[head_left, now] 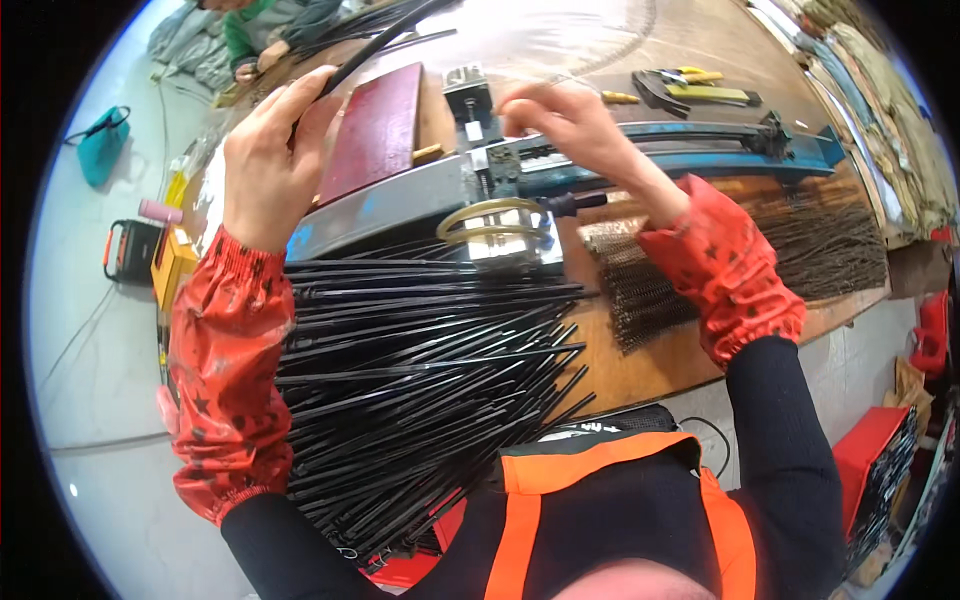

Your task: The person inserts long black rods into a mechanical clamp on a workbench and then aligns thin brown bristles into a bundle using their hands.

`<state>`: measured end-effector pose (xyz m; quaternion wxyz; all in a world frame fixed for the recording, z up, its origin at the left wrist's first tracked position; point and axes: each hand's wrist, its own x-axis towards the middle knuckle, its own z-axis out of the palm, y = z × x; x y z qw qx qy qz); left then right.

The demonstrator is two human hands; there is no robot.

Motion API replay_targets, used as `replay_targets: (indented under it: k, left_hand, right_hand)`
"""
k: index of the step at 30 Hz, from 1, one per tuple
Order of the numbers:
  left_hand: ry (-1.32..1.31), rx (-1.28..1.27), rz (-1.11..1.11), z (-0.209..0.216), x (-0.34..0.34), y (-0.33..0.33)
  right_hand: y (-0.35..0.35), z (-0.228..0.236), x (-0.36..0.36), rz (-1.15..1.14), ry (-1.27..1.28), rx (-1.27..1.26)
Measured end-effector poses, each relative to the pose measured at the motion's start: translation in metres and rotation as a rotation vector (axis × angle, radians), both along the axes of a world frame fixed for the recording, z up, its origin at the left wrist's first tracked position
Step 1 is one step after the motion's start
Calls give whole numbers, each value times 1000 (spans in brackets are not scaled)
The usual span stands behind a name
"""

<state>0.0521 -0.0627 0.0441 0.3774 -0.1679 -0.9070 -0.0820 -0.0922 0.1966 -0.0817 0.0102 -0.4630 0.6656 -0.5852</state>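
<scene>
My left hand (pixel 272 165) is closed around a long black rod (pixel 385 42), which slants up and to the right past the top edge. To the right, my right hand (pixel 565 118) hovers over the blue-grey steel rail (pixel 380 215) of a bench fixture. Its thumb and fingers are pressed together; whatever may be between them is too small to make out. Between the hands stands the fixture's metal clamp block (pixel 466 92). A coiled yellowish hose (pixel 490 215) lies just below the rail. Nearer to me, many thin black rods (pixel 430 370) are heaped in a loose pile.
A dark red board (pixel 380 130) lies behind the rail. Pliers with yellow handles (pixel 690 90) rest at the far right. Bundles of thin brown strands (pixel 820 250) cover the right side of the wooden table (pixel 640 375). Another person's green sleeve (pixel 238 42) shows at the top left.
</scene>
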Motion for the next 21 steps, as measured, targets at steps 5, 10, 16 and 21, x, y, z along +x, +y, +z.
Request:
replay_targets:
  k: [5, 10, 16, 21]
  left_hand:
    - [-119, 39, 175, -6, 48, -51]
    - [-187, 118, 261, -32, 72, -76]
    - [-206, 94, 250, -37, 58, -74]
    - [-176, 46, 237, -42, 58, -89]
  right_hand:
    - [-45, 0, -11, -10, 229, 119]
    - [-61, -10, -12, 28, 270, 148]
    - [-93, 1, 3, 65, 595, 798]
    - [-54, -6, -8, -246, 881, 444]
